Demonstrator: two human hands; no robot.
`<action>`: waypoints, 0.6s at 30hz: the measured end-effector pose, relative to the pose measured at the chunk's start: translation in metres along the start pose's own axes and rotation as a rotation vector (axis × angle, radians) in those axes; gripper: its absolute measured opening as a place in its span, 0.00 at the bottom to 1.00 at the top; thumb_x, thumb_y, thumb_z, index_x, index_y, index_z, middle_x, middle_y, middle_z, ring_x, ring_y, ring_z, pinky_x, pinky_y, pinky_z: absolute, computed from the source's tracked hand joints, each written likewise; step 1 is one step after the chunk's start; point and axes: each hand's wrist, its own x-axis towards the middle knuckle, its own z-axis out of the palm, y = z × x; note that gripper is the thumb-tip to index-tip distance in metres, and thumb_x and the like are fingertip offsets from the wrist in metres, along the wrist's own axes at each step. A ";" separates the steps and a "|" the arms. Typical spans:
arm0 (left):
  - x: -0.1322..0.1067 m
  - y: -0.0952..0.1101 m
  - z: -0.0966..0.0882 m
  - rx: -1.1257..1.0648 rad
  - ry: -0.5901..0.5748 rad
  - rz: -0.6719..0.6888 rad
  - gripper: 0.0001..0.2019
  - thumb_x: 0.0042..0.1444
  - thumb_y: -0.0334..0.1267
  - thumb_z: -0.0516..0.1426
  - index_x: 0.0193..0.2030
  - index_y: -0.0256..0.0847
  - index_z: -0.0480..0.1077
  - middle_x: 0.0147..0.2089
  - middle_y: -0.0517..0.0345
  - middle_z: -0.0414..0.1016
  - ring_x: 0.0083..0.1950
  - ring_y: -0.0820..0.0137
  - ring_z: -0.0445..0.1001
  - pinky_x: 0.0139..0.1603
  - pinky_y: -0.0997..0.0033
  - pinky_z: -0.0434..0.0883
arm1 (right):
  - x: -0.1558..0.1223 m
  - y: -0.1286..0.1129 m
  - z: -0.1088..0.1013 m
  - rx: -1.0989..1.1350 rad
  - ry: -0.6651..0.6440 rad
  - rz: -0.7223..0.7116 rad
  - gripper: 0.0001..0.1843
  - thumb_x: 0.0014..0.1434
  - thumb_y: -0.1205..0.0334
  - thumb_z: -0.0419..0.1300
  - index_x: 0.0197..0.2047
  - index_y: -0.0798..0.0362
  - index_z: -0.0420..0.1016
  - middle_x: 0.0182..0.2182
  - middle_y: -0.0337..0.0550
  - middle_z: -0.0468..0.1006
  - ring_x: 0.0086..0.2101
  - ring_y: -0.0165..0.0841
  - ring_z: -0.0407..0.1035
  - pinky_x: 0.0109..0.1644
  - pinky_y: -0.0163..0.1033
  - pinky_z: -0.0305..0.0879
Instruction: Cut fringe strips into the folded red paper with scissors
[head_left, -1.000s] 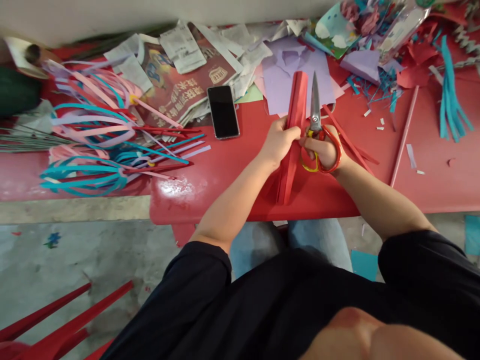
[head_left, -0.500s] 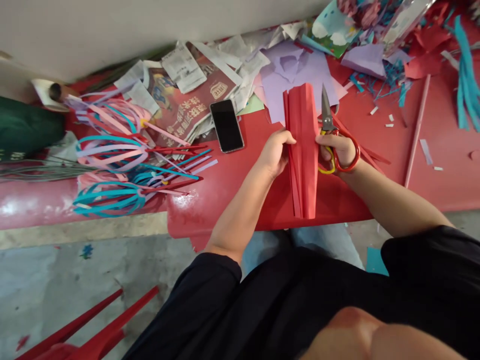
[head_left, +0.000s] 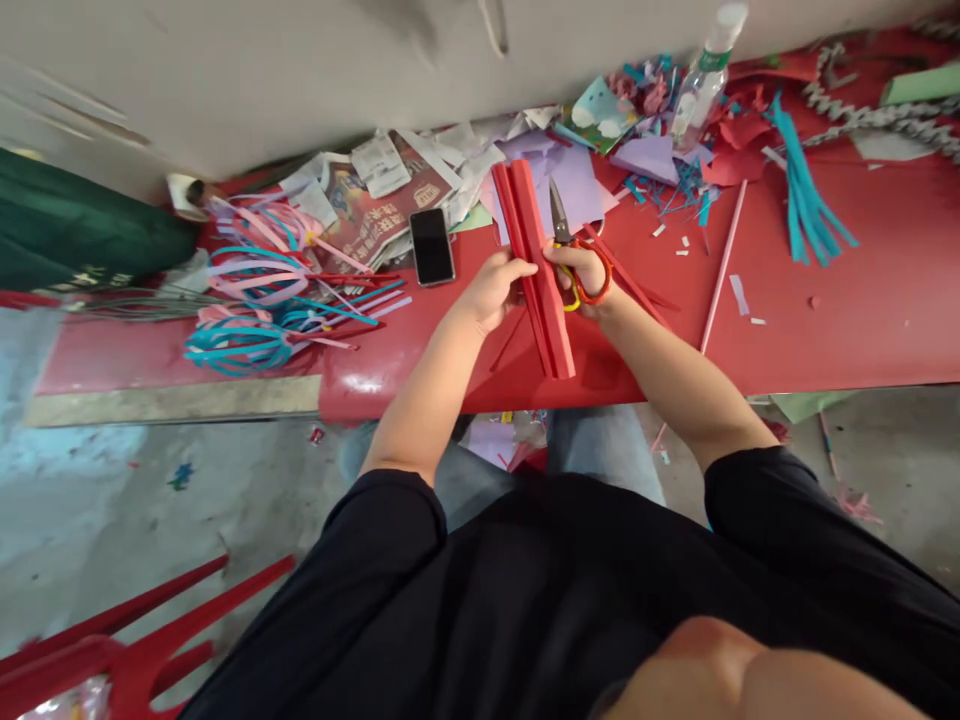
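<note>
A folded length of red paper (head_left: 541,290) is held up over the red-covered table, its top leaning to the left. My left hand (head_left: 491,288) grips its left edge, with the thumb lying across the front. On the other side my right hand (head_left: 589,272) has its thumb against the paper's right edge. That same hand carries scissors (head_left: 561,222) with red and yellow handles looped around the fingers; the blades point up and away, looking closed. Behind the paper lie lilac sheets (head_left: 566,180).
Left of my hands are a phone (head_left: 432,247), newspapers (head_left: 375,215) and striped paper-strip lanterns (head_left: 251,275). A clear bottle (head_left: 699,95) stands at the back among scraps. Rightward lie a pink stick (head_left: 724,265) and a blue paper fringe (head_left: 806,190). A red chair (head_left: 142,650) is at lower left.
The red paper has turned from nearly upright to a slant and looks narrower, pressed together more. Both hands still hold it, scissors included. The camera view has shifted, showing more of the table's right side.
</note>
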 end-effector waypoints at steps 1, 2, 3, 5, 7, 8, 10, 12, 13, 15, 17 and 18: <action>-0.006 0.000 0.003 0.003 0.032 -0.005 0.17 0.52 0.40 0.64 0.49 0.41 0.76 0.38 0.54 0.84 0.36 0.63 0.82 0.34 0.69 0.75 | 0.001 0.001 -0.001 -0.007 -0.001 -0.004 0.29 0.52 0.41 0.77 0.25 0.48 0.64 0.12 0.28 0.59 0.14 0.26 0.52 0.16 0.35 0.51; -0.013 -0.001 0.005 0.005 0.072 -0.014 0.13 0.52 0.40 0.64 0.45 0.41 0.75 0.36 0.55 0.83 0.34 0.64 0.81 0.33 0.69 0.74 | 0.003 0.002 -0.002 -0.020 0.003 0.003 0.29 0.55 0.39 0.76 0.26 0.48 0.65 0.12 0.28 0.59 0.14 0.25 0.52 0.16 0.34 0.51; -0.022 0.000 0.006 0.007 0.119 -0.027 0.10 0.52 0.39 0.64 0.41 0.40 0.74 0.34 0.56 0.81 0.32 0.66 0.78 0.31 0.70 0.73 | 0.005 0.004 -0.003 -0.042 0.011 0.025 0.29 0.58 0.37 0.74 0.27 0.48 0.66 0.12 0.29 0.61 0.14 0.25 0.53 0.15 0.34 0.52; -0.042 0.002 0.005 0.007 0.217 -0.063 0.07 0.53 0.38 0.65 0.36 0.40 0.72 0.30 0.59 0.76 0.27 0.70 0.74 0.30 0.71 0.70 | 0.009 0.011 -0.003 -0.106 0.043 0.083 0.31 0.62 0.30 0.70 0.31 0.49 0.69 0.14 0.32 0.68 0.14 0.26 0.58 0.15 0.34 0.54; -0.063 0.008 -0.002 -0.013 0.282 -0.093 0.08 0.54 0.38 0.66 0.35 0.40 0.71 0.29 0.60 0.74 0.26 0.72 0.72 0.29 0.72 0.69 | 0.012 0.021 -0.003 -0.188 0.078 0.106 0.35 0.61 0.24 0.69 0.35 0.50 0.70 0.18 0.38 0.77 0.17 0.29 0.68 0.17 0.35 0.63; -0.072 0.012 -0.007 -0.036 0.303 -0.101 0.09 0.55 0.38 0.67 0.35 0.40 0.71 0.29 0.60 0.74 0.26 0.72 0.72 0.29 0.73 0.69 | 0.012 0.026 -0.002 -0.230 0.100 0.081 0.36 0.58 0.23 0.70 0.37 0.50 0.69 0.21 0.40 0.80 0.19 0.31 0.73 0.20 0.35 0.70; -0.086 0.019 -0.020 -0.103 0.328 -0.095 0.09 0.55 0.38 0.67 0.36 0.40 0.72 0.31 0.60 0.76 0.27 0.72 0.74 0.29 0.73 0.71 | 0.009 0.033 0.002 -0.271 0.131 0.031 0.39 0.53 0.22 0.72 0.41 0.49 0.68 0.25 0.42 0.84 0.25 0.35 0.81 0.28 0.37 0.80; -0.094 0.023 -0.036 -0.172 0.340 -0.053 0.09 0.55 0.39 0.68 0.38 0.41 0.73 0.33 0.59 0.79 0.29 0.71 0.76 0.31 0.72 0.75 | 0.003 0.037 0.010 -0.268 0.092 0.049 0.43 0.48 0.18 0.72 0.42 0.49 0.67 0.26 0.44 0.85 0.28 0.38 0.83 0.29 0.38 0.82; -0.095 0.023 -0.043 -0.199 0.345 -0.023 0.10 0.55 0.40 0.68 0.39 0.42 0.73 0.34 0.59 0.80 0.31 0.69 0.77 0.33 0.70 0.77 | -0.002 0.038 0.014 -0.261 0.052 0.046 0.45 0.45 0.18 0.74 0.42 0.49 0.67 0.26 0.45 0.85 0.29 0.38 0.84 0.30 0.38 0.82; -0.092 0.019 -0.058 -0.235 0.362 0.038 0.10 0.56 0.41 0.67 0.40 0.44 0.73 0.36 0.60 0.81 0.34 0.68 0.79 0.36 0.67 0.79 | -0.011 0.039 0.026 -0.227 -0.055 0.035 0.44 0.44 0.26 0.81 0.46 0.50 0.69 0.30 0.45 0.87 0.31 0.38 0.85 0.37 0.41 0.85; -0.085 0.011 -0.069 -0.276 0.387 0.072 0.11 0.56 0.41 0.68 0.41 0.45 0.72 0.35 0.62 0.80 0.35 0.67 0.80 0.40 0.66 0.80 | -0.018 0.043 0.038 -0.162 -0.090 0.068 0.43 0.45 0.34 0.84 0.49 0.50 0.69 0.32 0.41 0.86 0.30 0.35 0.83 0.39 0.43 0.84; -0.081 0.007 -0.074 -0.294 0.394 0.075 0.12 0.55 0.40 0.68 0.41 0.46 0.71 0.35 0.63 0.79 0.37 0.66 0.81 0.41 0.65 0.80 | -0.019 0.046 0.043 -0.146 -0.092 0.095 0.42 0.44 0.37 0.85 0.50 0.50 0.70 0.32 0.38 0.85 0.29 0.34 0.81 0.38 0.42 0.83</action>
